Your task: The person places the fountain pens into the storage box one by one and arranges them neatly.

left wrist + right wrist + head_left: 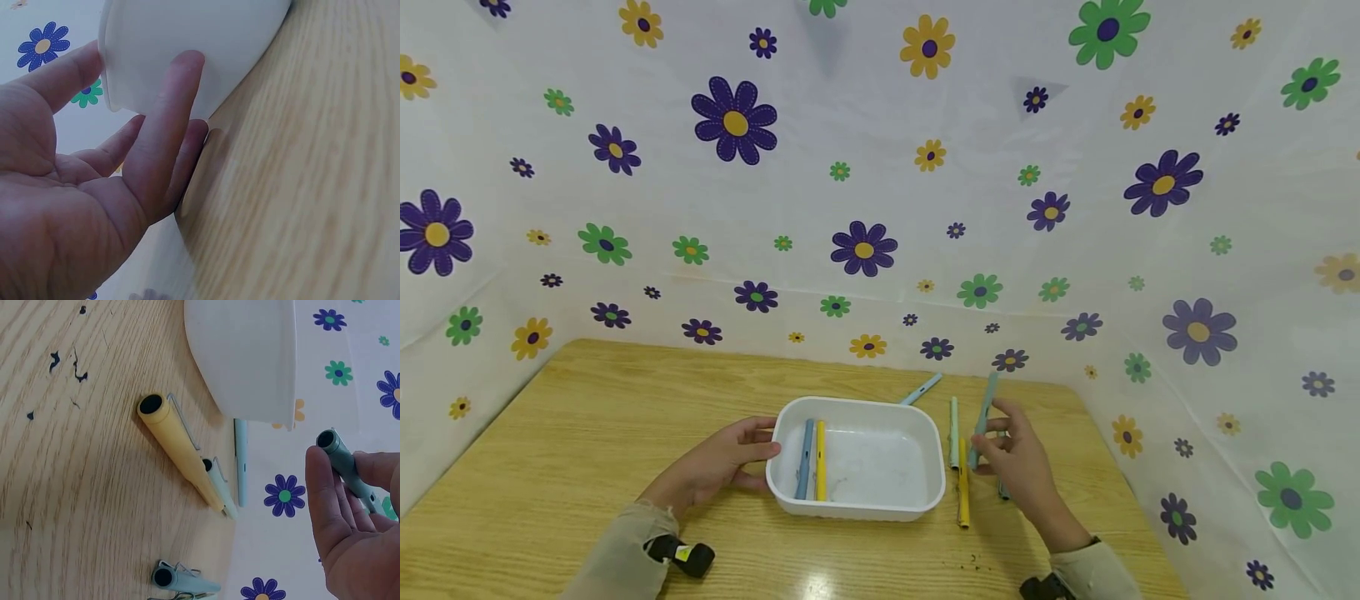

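Right hand [1021,460] pinches a grey-green pen [987,400] between thumb and fingers, raised off the worktop [625,400] just right of the white tray [857,511]. Some room separates the pen from the tray's right rim. It is slim and tilted, with a dark disc at the cap end, a clip and a small dark mark along the body. Left hand [718,462] touches the tray's left wall, fingers mostly straight, a fingertip against the outside.

Dark flecks [973,562] lie to the tray's near right. Wood spreads wide left of the tray, out to the worktop's left edge; right of it a narrower stretch reaches the right edge, shared with several pens. There a clipped yellow pen [963,496] lies nearest, a teal pen [1003,490] shows partly beneath the right hand, and a pale green pen [954,425] lies beyond; whether it touches the yellow one cannot be told.

Inside the tray, a slate-blue pen [806,454] and a bright yellow pen [822,467] lie side by side near the left wall; white floor runs on to the right wall.

Behind the tray's far right corner a light blue pen [923,387] lies aslant, partly hidden. Farthest, a flowered white sheet [850,100] rises at the worktop's far edge.
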Motion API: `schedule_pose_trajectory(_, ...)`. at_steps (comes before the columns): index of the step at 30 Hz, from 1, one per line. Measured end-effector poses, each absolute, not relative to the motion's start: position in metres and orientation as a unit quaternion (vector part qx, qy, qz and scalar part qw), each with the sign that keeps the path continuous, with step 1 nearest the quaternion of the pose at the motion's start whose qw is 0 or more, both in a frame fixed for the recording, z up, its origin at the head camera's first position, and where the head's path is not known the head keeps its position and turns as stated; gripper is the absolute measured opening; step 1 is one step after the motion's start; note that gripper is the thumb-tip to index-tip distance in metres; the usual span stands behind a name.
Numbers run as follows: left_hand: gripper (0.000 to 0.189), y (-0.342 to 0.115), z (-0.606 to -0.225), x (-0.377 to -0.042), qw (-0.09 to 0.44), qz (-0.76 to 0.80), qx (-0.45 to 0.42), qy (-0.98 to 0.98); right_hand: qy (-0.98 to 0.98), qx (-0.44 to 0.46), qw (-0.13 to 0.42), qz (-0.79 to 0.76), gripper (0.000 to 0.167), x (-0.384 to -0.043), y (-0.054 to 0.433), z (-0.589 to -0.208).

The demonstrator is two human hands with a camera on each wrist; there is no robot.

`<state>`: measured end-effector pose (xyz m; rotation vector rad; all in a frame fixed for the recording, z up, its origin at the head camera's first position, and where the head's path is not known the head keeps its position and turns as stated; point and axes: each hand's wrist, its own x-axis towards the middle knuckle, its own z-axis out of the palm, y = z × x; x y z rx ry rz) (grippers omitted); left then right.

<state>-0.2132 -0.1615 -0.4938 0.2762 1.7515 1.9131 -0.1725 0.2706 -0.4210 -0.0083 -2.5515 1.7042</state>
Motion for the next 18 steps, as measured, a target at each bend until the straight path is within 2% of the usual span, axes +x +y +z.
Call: schedule_pose_trajectory(18, 0.066, -0.162, -0.492, -0.213, 0.262, 0.707, 0.102, 0.649, -0.838, 0.000, 0.025, 0.545, 0.070, -0.168, 0.234, -0.421)
